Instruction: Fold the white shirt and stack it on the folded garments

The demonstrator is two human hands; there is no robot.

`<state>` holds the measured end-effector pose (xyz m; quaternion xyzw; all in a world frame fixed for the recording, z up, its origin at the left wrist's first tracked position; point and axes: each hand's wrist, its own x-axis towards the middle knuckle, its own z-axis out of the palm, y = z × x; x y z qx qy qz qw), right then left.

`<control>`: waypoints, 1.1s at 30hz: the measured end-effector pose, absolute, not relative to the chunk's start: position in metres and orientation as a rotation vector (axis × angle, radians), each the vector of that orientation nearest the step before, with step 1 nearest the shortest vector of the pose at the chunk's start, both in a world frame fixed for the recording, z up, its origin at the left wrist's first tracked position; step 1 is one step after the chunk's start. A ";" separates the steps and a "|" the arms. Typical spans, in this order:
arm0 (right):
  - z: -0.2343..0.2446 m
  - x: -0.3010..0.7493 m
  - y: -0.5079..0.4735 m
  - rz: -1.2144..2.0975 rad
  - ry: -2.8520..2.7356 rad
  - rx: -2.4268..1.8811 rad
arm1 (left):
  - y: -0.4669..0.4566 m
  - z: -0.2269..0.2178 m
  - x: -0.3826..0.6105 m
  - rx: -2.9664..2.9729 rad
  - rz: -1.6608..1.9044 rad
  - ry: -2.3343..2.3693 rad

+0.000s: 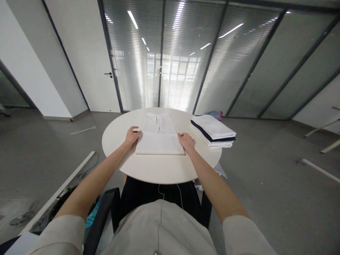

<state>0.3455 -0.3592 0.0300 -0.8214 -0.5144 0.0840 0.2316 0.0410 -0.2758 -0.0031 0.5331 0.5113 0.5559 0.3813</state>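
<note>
A folded white garment lies flat on the round white table in front of me. Its near part is doubled over into a smooth band, and beyond it two panels meet at a gap along the middle. At the garment's left edge, my left hand has its fingers bent onto the cloth, the index finger a little raised. My right hand grips the right edge, thumb on top and fingers curled. A stack of folded white and dark cloth sits to the right, overhanging the table's edge.
Behind the table are a glass wall with blinds and a white door. A black chair armrest stands at my left. Cables lie on the floor near a white rail. Table legs show at far right.
</note>
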 end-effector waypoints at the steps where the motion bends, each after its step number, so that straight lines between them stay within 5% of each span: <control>1: 0.030 0.345 -0.360 0.234 -1.421 -2.237 | -0.276 -0.004 0.040 1.352 1.411 1.312; 33: 0.030 0.344 -0.361 0.191 -1.441 -2.262 | -0.275 -0.002 0.040 1.411 1.392 1.256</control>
